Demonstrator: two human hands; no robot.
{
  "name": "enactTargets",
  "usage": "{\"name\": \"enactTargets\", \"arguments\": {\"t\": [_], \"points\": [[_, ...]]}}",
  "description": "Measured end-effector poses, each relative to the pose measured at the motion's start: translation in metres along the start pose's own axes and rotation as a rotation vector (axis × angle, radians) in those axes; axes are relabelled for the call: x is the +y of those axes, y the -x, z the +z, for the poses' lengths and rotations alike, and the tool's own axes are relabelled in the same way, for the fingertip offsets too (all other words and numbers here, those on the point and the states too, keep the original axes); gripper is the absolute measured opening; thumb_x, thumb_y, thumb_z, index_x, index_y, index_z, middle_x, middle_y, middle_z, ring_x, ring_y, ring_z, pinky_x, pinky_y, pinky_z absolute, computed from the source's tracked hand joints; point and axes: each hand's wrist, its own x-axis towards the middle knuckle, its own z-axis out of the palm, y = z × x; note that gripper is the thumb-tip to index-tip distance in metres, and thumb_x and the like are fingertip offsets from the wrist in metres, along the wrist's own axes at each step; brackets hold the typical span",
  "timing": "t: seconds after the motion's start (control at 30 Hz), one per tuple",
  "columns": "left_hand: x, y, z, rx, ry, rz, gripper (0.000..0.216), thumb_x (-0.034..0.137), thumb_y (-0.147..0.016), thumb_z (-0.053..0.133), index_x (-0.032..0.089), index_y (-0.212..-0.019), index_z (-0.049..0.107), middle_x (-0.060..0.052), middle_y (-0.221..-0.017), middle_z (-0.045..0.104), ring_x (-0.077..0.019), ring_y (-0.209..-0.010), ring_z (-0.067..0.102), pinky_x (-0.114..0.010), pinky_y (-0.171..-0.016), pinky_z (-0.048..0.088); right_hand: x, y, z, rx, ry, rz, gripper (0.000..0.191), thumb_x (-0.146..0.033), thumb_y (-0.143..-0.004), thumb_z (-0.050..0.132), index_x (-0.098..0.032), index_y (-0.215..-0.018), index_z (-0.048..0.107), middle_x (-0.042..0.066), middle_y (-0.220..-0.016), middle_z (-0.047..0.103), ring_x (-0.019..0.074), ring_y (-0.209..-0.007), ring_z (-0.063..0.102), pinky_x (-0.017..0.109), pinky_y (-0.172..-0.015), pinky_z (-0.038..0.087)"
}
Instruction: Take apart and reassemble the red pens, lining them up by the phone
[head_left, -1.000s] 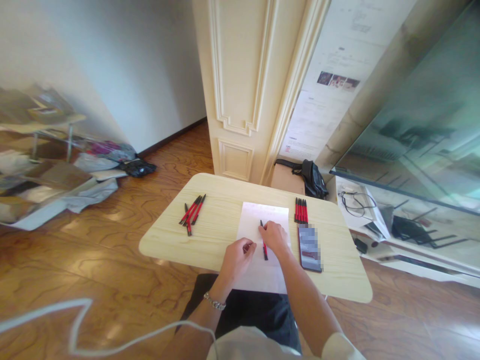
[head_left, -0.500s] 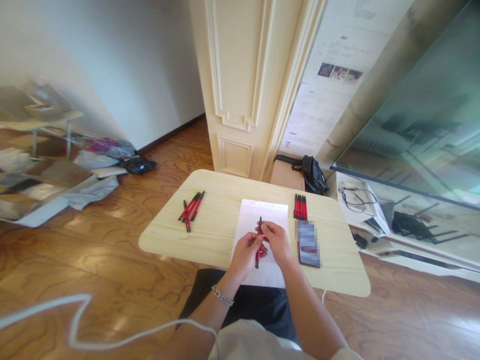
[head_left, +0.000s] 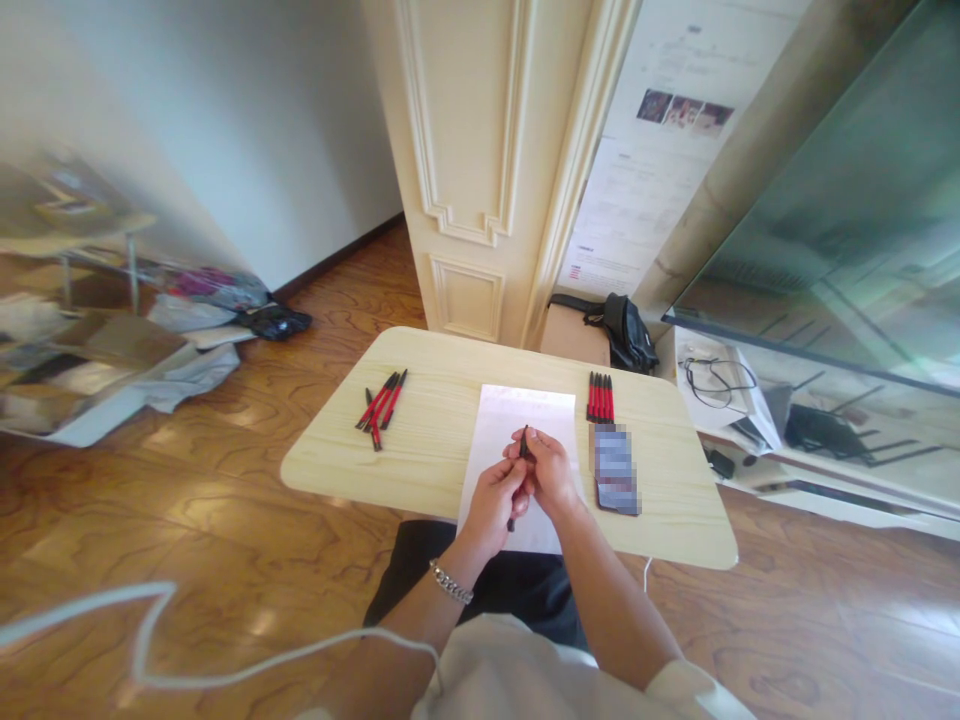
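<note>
Both of my hands hold one red-and-black pen (head_left: 513,514) upright over a white sheet of paper (head_left: 517,420). My left hand (head_left: 493,500) grips its lower part, and my right hand (head_left: 550,472) grips its upper end, whose black tip sticks out above the fingers. The sheet lies in the middle of a small light-wood table (head_left: 420,455). A loose heap of several red-and-black pens (head_left: 380,403) lies on the table's left side. A neat row of several more pens (head_left: 599,396) lies at the right, just beyond a phone (head_left: 616,467).
A cream panelled door frame (head_left: 480,160) rises behind the table, with a black bag (head_left: 626,338) at its foot. A low glass-fronted cabinet (head_left: 825,300) with cables stands at the right. Clutter and shelves (head_left: 90,330) fill the left floor. A white cable (head_left: 150,640) loops nearby.
The pen was lifted off the paper by my right hand. My left hand came in and took hold of its lower part, so both hands now grip it.
</note>
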Motion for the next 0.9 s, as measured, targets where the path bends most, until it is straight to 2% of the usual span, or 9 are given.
{"name": "enactTargets", "arguments": {"t": [0.13, 0.23, 0.33, 0.43, 0.5, 0.57, 0.63, 0.77, 0.9], "points": [[-0.002, -0.001, -0.004, 0.028, -0.078, 0.057, 0.029, 0.043, -0.08, 0.064, 0.014, -0.078, 0.059, 0.0, -0.064, 0.055, -0.0039, -0.043, 0.042, -0.018, -0.039, 0.024, -0.003, 0.0, -0.004, 0.039, 0.063, -0.072, 0.038, -0.053, -0.08, 0.058, -0.017, -0.089, 0.064, 0.004, -0.078, 0.065, 0.0092, -0.048, 0.05, 0.02, -0.036, 0.035], [-0.003, -0.001, -0.005, 0.029, -0.127, 0.057, 0.029, 0.043, -0.08, 0.064, 0.014, -0.077, 0.062, 0.0, -0.064, 0.055, -0.0051, -0.046, 0.044, -0.018, -0.041, 0.028, -0.004, 0.001, -0.005, 0.096, 0.09, -0.127, 0.032, -0.048, -0.076, 0.065, -0.017, -0.078, 0.063, 0.001, -0.07, 0.061, 0.0071, -0.044, 0.045, 0.02, -0.036, 0.033], [-0.002, 0.0, -0.006, 0.005, -0.125, 0.048, 0.032, 0.045, -0.083, 0.06, 0.013, -0.075, 0.062, -0.001, -0.063, 0.056, -0.0051, -0.045, 0.043, -0.019, -0.041, 0.027, -0.006, 0.002, -0.006, 0.026, 0.027, -0.055, 0.034, -0.05, -0.078, 0.062, -0.017, -0.088, 0.064, 0.002, -0.075, 0.062, 0.0066, -0.041, 0.041, 0.021, -0.034, 0.031], [0.001, 0.002, -0.005, -0.001, -0.12, 0.059, 0.031, 0.044, -0.082, 0.061, 0.013, -0.076, 0.063, -0.001, -0.065, 0.057, -0.0047, -0.044, 0.042, -0.019, -0.04, 0.025, -0.009, 0.001, -0.006, -0.002, -0.015, -0.041, 0.039, -0.052, -0.08, 0.058, -0.017, -0.097, 0.065, 0.005, -0.081, 0.065, 0.0105, -0.052, 0.052, 0.022, -0.04, 0.037], [0.005, 0.002, -0.004, 0.004, -0.131, 0.064, 0.03, 0.043, -0.08, 0.063, 0.013, -0.079, 0.063, -0.001, -0.065, 0.056, -0.0047, -0.045, 0.042, -0.018, -0.04, 0.024, -0.011, -0.001, -0.005, 0.056, 0.025, -0.096, 0.035, -0.049, -0.078, 0.063, -0.017, -0.092, 0.066, 0.005, -0.078, 0.064, 0.0126, -0.062, 0.056, 0.022, -0.048, 0.042], [0.008, 0.001, -0.003, 0.008, -0.14, 0.066, 0.03, 0.043, -0.079, 0.064, 0.014, -0.081, 0.064, 0.0, -0.065, 0.056, -0.0045, -0.045, 0.042, -0.018, -0.039, 0.023, -0.011, -0.003, -0.006, 0.109, 0.083, -0.142, 0.03, -0.045, -0.073, 0.069, -0.017, -0.085, 0.065, 0.002, -0.071, 0.062, 0.0123, -0.062, 0.055, 0.023, -0.052, 0.043], [0.01, 0.0, -0.003, -0.002, -0.133, 0.067, 0.03, 0.044, -0.079, 0.063, 0.014, -0.081, 0.063, 0.0, -0.065, 0.056, -0.0041, -0.044, 0.04, -0.018, -0.039, 0.021, -0.011, -0.004, -0.007, 0.1, 0.095, -0.144, 0.029, -0.044, -0.073, 0.07, -0.017, -0.083, 0.064, 0.001, -0.07, 0.062, 0.0118, -0.059, 0.053, 0.024, -0.053, 0.043], [0.009, -0.003, -0.001, -0.018, -0.112, 0.077, 0.029, 0.044, -0.081, 0.062, 0.015, -0.084, 0.061, 0.0, -0.066, 0.056, -0.0041, -0.043, 0.04, -0.018, -0.038, 0.021, -0.012, -0.005, -0.011, 0.008, 0.032, -0.077, 0.037, -0.05, -0.079, 0.06, -0.017, -0.095, 0.066, 0.007, -0.082, 0.067, 0.0139, -0.062, 0.056, 0.026, -0.054, 0.044], [0.009, -0.006, 0.0, -0.009, -0.136, 0.067, 0.03, 0.044, -0.08, 0.063, 0.015, -0.09, 0.061, 0.001, -0.064, 0.056, -0.0047, -0.042, 0.041, -0.018, -0.038, 0.022, -0.012, -0.006, -0.014, 0.091, 0.086, -0.138, 0.031, -0.044, -0.074, 0.07, -0.018, -0.09, 0.065, 0.003, -0.076, 0.065, 0.0128, -0.065, 0.056, 0.026, -0.06, 0.046]]}}
